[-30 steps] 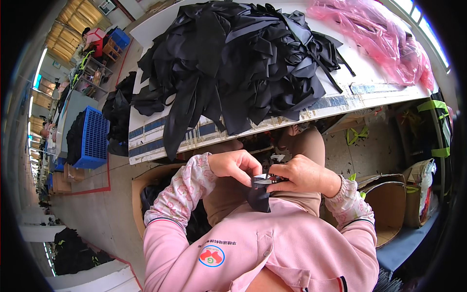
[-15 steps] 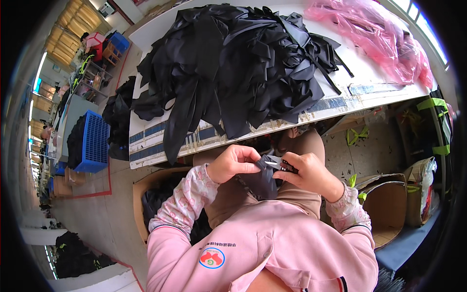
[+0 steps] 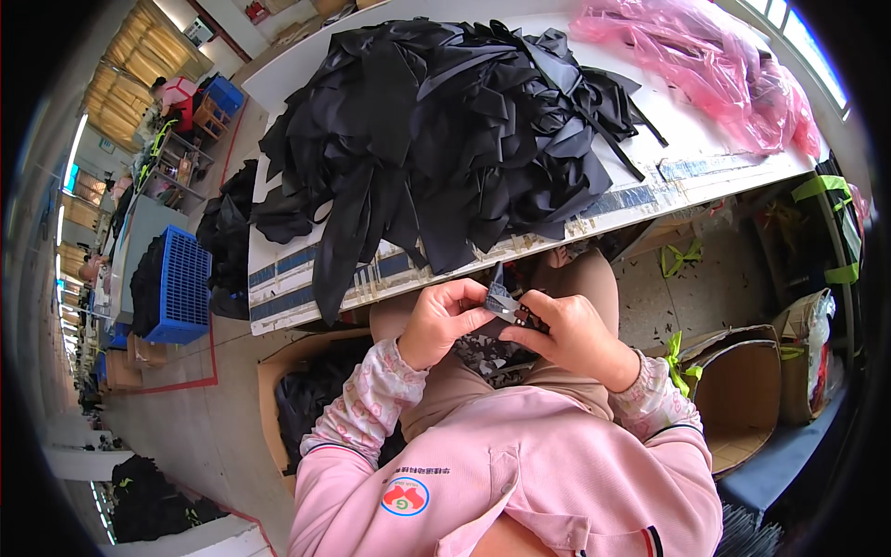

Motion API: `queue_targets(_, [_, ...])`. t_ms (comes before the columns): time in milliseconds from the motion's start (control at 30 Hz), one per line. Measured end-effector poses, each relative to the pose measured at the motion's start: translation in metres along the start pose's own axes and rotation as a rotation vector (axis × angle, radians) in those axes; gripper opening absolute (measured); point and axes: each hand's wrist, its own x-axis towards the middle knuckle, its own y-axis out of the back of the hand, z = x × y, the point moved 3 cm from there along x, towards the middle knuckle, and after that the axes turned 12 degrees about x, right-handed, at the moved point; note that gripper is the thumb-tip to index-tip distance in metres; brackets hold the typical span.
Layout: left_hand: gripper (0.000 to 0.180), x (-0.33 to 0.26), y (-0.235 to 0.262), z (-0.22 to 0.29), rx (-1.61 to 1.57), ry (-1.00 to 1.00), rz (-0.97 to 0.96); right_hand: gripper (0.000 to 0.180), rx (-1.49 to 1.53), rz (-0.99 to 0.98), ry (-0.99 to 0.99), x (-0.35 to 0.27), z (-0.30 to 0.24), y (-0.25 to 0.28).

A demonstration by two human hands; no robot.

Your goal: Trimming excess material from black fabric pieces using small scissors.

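two bare hands meet above the lap. the left hand (image 3: 436, 320) pinches a black fabric piece (image 3: 497, 297) between thumb and fingers; the right hand (image 3: 585, 339) is closed around black-handled snips (image 3: 531, 318), the metal lying close against the fabric. half a second earlier the piece hung below both hands; now a narrow tip rises above the left hand's fingertips and the hanging part is lost from view. the change suggests that another edge is being presented to the blades; whether they are cutting cannot be told.

ahead of both hands, the white worktop (image 3: 715, 181), its near edge patched with worn tape, bears a large heap of black fabric (image 3: 436, 139); farther off, ahead and to the right of the right hand, lies crumpled pink plastic (image 3: 687, 65). right of the right hand stands an open cardboard box (image 3: 738, 408); left of the left hand, beside its sleeve, a carton (image 3: 272, 408) holds dark cloth. well to the left of the left hand, a blue crate (image 3: 186, 283) stands on the floor (image 3: 176, 408), and a person (image 3: 176, 97) in pink and red is seen beyond it.
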Motion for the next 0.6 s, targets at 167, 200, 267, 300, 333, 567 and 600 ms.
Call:
queue_targets(167, [0.015, 0.0, -0.0001, -0.0028, 0.014, 0.003, -0.002, 0.035, 0.113, -0.07, -0.094, -0.0011, 0.0071, 0.0003])
queue_targets(200, [0.014, 0.0, -0.0008, -0.0028, 0.008, 0.009, 0.001, 0.035, 0.1, -0.054, -0.077, -0.0008, 0.006, 0.0])
queue_targets(267, [0.014, -0.0005, -0.0027, -0.0028, 0.003, 0.017, 0.005, 0.037, 0.09, -0.038, -0.059, 0.0, 0.004, -0.0018])
queue_targets(300, [0.014, -0.0009, -0.0039, -0.0027, -0.007, 0.017, 0.007, 0.037, 0.053, -0.014, -0.029, 0.0005, 0.002, -0.0025])
queue_targets(333, [0.014, -0.001, -0.0045, -0.0028, -0.016, 0.017, 0.01, 0.037, 0.016, 0.01, 0.001, 0.0008, 0.0005, -0.0027])
queue_targets(567, [0.014, -0.0009, -0.0032, -0.0075, 0.012, 0.04, 0.024, 0.037, -0.102, -0.008, -0.019, -0.0038, 0.0042, -0.0036])
queue_targets(600, [0.014, -0.001, -0.0033, -0.0064, 0.025, 0.044, 0.016, 0.037, -0.085, 0.003, -0.025, -0.0049, 0.0052, -0.0025])
